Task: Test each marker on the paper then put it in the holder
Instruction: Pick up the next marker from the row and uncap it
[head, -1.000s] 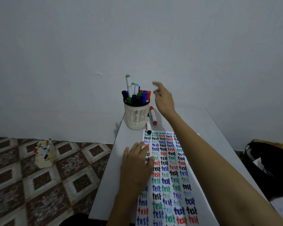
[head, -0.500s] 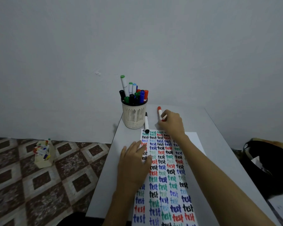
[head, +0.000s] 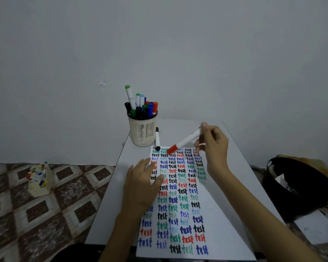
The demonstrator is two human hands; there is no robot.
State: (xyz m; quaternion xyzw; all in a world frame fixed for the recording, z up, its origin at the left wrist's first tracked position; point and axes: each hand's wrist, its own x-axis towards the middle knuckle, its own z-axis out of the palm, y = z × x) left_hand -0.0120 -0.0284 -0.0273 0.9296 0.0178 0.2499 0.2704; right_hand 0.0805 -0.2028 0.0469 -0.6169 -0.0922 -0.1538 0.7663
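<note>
One red-capped white marker [head: 185,141] sits pinched in my right hand's grip [head: 213,146], cap toward eight o'clock above the word-covered white paper [head: 180,201]. My flat, open left hand [head: 143,186] should pull that cap straight off; the cream slotted holder [head: 142,130] waits at eleven o'clock.

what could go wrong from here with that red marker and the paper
1. The red marker in the right hand looks capped; it will leave no mark unless the cap comes off.
2. The paper is nearly full of "test" words, so a new mark may overlap older ones and be hard to judge.
3. The black marker lies loose beside the holder, close to the paper's top edge; the hand could knock it and set it rolling.
</note>
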